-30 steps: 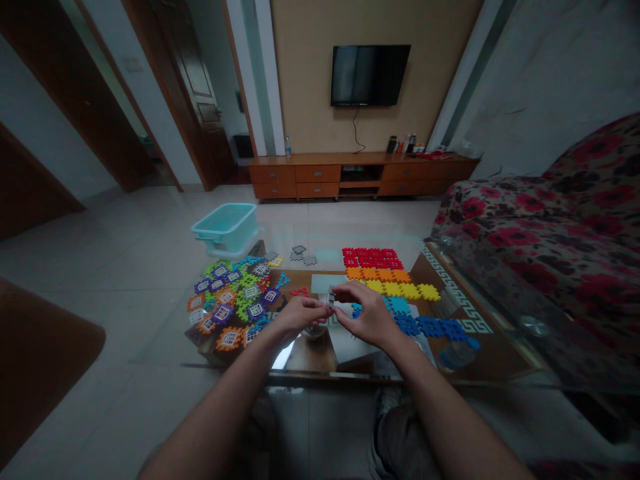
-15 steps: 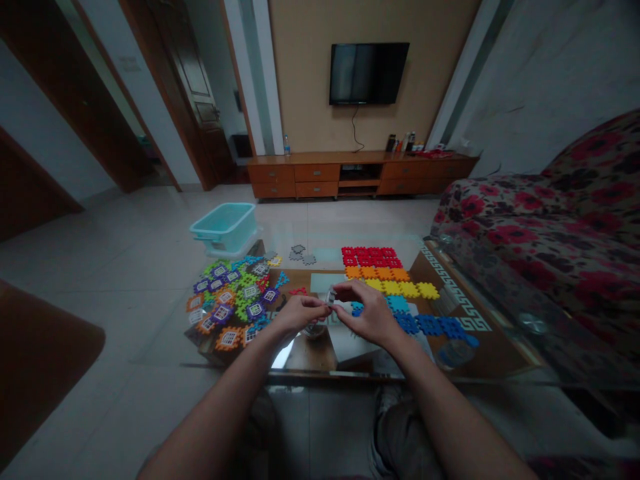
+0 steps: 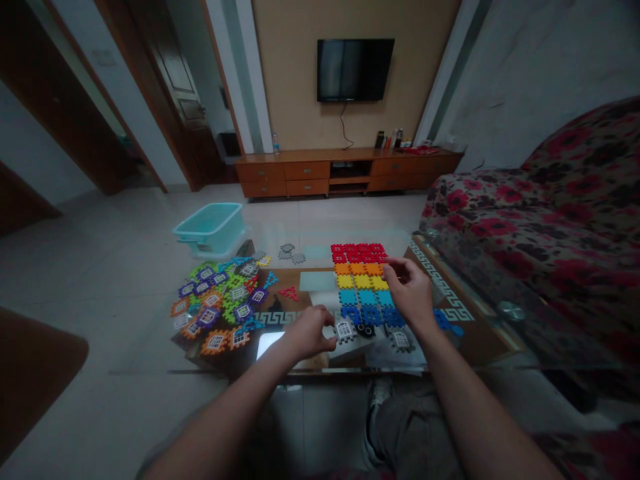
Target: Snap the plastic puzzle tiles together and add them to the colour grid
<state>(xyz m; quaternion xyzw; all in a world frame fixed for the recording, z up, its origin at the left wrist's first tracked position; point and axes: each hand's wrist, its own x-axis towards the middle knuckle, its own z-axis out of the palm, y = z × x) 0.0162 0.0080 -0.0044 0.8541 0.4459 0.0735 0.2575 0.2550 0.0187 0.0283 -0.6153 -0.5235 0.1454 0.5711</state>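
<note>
My left hand (image 3: 313, 331) is low over the glass table, thumb and fingers curled with a gap between them. Just right of its fingertips lies a grey interlocking tile (image 3: 345, 330) with a white window insert. Two small black wheels (image 3: 365, 329) sit beside that tile, and another grey window tile (image 3: 401, 340) lies further right. My right hand (image 3: 411, 287) hovers at the right end of the orange tiles (image 3: 357, 269) and yellow tiles (image 3: 363, 283), fingers bent and apart. It covers part of the light blue tiles (image 3: 365, 297) and dark blue tiles (image 3: 370, 315).
Red tiles (image 3: 358, 253) lie at the back of the rows. A heap of mixed tiles (image 3: 215, 293) covers the table's left. Several grey pieces (image 3: 287, 252) lie at the back. A turquoise tub (image 3: 210, 227) stands behind the heap. A flowered sofa (image 3: 500, 200) is at right.
My hands have parted; a small grey-and-white piece was between them. The left hand has lowered beside the grey tile, and the right has moved right over the rows. The view has shifted slightly.
</note>
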